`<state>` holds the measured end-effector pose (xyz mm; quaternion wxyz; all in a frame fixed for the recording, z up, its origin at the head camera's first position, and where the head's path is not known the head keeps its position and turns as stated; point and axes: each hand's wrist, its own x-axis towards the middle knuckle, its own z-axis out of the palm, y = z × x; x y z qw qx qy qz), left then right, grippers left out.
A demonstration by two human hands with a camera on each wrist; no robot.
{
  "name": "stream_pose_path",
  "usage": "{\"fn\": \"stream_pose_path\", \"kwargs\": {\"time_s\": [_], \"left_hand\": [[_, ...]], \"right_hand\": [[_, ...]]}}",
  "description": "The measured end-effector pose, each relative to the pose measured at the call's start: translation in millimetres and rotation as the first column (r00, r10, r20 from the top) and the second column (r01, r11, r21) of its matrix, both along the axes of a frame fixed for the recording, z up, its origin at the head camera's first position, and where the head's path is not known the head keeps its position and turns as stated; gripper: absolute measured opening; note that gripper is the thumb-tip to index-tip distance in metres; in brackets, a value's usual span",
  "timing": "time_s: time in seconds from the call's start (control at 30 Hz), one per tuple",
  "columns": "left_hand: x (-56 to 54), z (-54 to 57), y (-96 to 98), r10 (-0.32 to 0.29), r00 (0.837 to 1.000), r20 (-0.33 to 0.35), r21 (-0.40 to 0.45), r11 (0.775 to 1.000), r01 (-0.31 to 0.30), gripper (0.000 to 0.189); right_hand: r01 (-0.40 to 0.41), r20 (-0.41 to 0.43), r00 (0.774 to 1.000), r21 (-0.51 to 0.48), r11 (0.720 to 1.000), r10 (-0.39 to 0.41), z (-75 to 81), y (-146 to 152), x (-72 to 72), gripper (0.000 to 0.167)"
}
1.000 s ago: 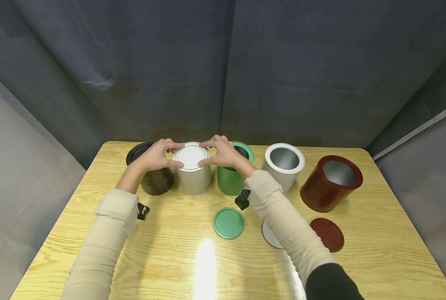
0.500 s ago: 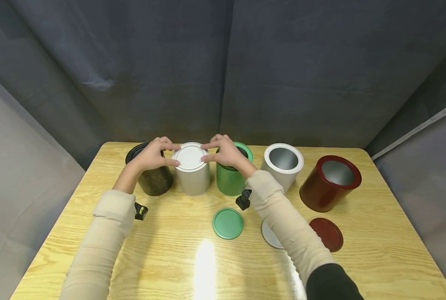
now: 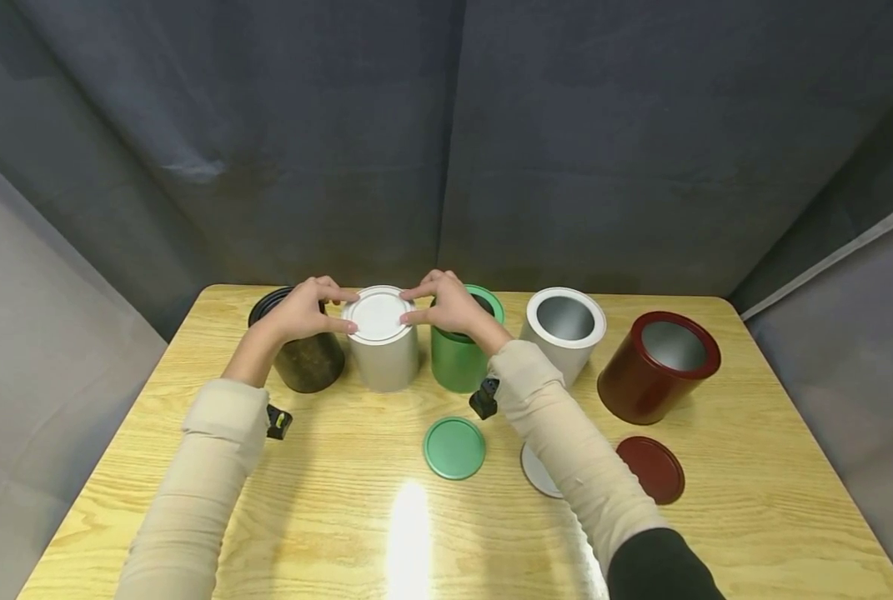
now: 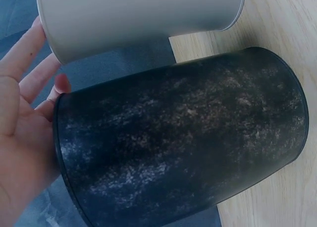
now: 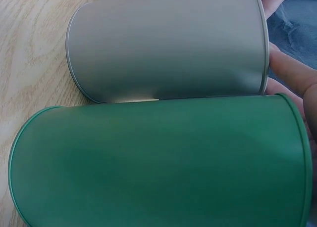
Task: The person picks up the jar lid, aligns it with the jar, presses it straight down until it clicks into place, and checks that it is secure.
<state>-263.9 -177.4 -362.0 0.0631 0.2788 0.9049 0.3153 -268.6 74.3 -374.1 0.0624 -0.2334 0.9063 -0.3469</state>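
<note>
A pale can with its white lid on top stands between a mottled black can and an open green can. At the left side of the lid, my left hand has its thumb and forefinger spread and touching the rim. My right hand does the same from the right, reaching over the green can. In the left wrist view, fingertips lie at the pale can's top edge. The right wrist view shows the thumb at that can's rim.
An open white can and a tilted dark red can stand on the right. On the wooden table lie a green lid, a white lid partly under my right sleeve, and a dark red lid.
Both thumbs have drawn back slightly from over the white lid toward its edges. The cans and the loose lids stay where they were.
</note>
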Motion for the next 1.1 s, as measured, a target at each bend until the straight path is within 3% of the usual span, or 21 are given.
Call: {"fn": "stream_pose_path", "kwargs": {"time_s": [0.37, 0.6, 0.9, 1.1], "left_hand": [[1.0, 0.5, -0.6, 0.012, 1.000, 0.019, -0.014, 1.000, -0.011, 0.048], [3.4, -1.7, -0.5, 0.034, 0.999, -0.027, -0.040, 0.999, -0.036, 0.052], [7.1, -5.7, 6.6, 0.054, 0.997, -0.058, -0.106, 0.993, -0.059, 0.062], [8.4, -4.0, 8.6, 0.060, 0.997, -0.049, -0.123, 0.990, -0.066, 0.063]], "right_hand": [[0.009, 0.018, 1.000, 0.007, 1.000, -0.009, 1.3, -1.0, 1.7, 0.043], [0.004, -0.005, 1.000, -0.003, 1.000, -0.004, -1.1, 0.1, 2.4, 0.046], [-0.010, -0.065, 0.998, 0.095, 0.995, 0.017, 0.4, -2.2, 5.7, 0.058], [0.003, -0.058, 0.998, 0.090, 0.996, 0.002, 0.9, -3.7, 6.4, 0.058]]}}
